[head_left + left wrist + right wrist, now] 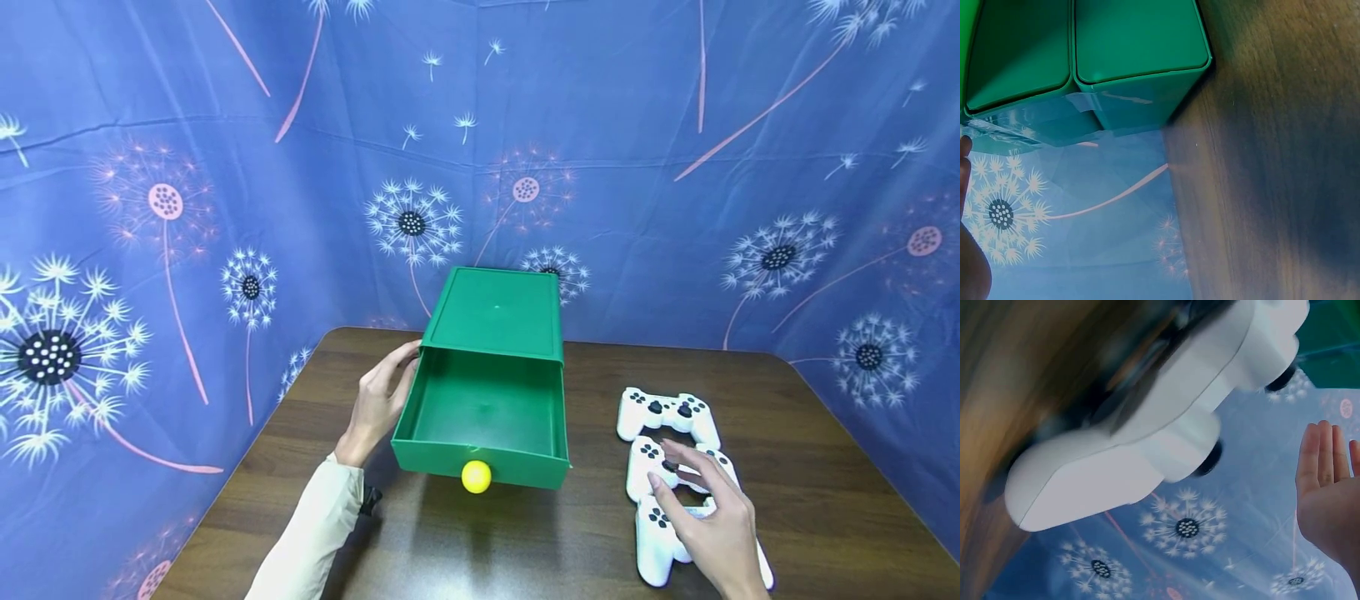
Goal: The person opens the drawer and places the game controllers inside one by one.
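A green drawer box (498, 312) stands on the table, its upper drawer (487, 408) pulled out toward me and bare inside. On the drawer's front is a round yellow knob (476, 477). My left hand (375, 408) rests against the box's left side with fingers extended; some fingertips are hidden. To the right, three white game controllers lie in a column: a far one (633, 410), a middle one (640, 479) and a near one (654, 554). Over the middle and near controllers hovers my right hand (716, 517), thumb and fingers spread apart, holding nothing.
The brown wooden table (600, 517) carries everything. Behind it hangs a blue dandelion-print cloth (637, 208). Clear tape (1085, 103) crosses the box's casing in the left wrist view, where two stacked sections show.
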The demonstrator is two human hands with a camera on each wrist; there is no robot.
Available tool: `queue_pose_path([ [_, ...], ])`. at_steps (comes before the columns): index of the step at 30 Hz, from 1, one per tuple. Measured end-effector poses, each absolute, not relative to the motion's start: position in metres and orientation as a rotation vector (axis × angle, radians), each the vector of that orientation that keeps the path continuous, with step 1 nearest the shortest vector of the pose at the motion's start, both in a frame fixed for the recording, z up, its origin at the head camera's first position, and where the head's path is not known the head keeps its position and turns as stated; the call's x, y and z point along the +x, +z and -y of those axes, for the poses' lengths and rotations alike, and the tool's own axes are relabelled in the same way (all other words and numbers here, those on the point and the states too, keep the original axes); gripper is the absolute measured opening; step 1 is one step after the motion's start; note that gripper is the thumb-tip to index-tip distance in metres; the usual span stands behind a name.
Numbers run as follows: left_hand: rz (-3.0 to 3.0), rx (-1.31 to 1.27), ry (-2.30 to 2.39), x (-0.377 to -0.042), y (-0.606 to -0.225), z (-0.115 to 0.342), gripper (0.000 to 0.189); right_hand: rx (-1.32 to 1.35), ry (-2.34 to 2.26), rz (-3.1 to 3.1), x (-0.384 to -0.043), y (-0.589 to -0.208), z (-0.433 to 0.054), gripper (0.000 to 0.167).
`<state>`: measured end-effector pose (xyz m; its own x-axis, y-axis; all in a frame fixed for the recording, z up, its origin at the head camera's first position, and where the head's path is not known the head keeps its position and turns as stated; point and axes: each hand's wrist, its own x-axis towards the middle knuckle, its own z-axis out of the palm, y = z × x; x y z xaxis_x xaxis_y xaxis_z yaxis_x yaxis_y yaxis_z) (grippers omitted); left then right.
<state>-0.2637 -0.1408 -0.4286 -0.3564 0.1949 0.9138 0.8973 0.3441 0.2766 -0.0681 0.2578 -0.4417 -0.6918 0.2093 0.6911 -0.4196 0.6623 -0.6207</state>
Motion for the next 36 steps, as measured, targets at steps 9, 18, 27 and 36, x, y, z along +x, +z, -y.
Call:
queue_pose_path([
  [9, 1.789, -0.963, -1.053, -0.262, -0.427, 0.141, 0.047, -0.038, 0.995, 2.145, -0.079, -0.442, -0.287, 0.045],
  [18, 1.796, -0.955, -1.069, -0.263, -0.428, 0.141, 0.047, -0.18, 0.923, 2.244, -0.086, -0.444, -0.312, 0.043],
  [27, 1.786, -0.972, -1.069, -0.263, -0.429, 0.141, 0.05, -0.184, 0.876, 2.282, -0.096, -0.447, -0.334, 0.04],
  [36, 1.802, -0.956, -1.078, -0.264, -0.429, 0.14, 0.049, -0.187, 0.85, 2.345, -0.108, -0.455, -0.359, 0.038],
])
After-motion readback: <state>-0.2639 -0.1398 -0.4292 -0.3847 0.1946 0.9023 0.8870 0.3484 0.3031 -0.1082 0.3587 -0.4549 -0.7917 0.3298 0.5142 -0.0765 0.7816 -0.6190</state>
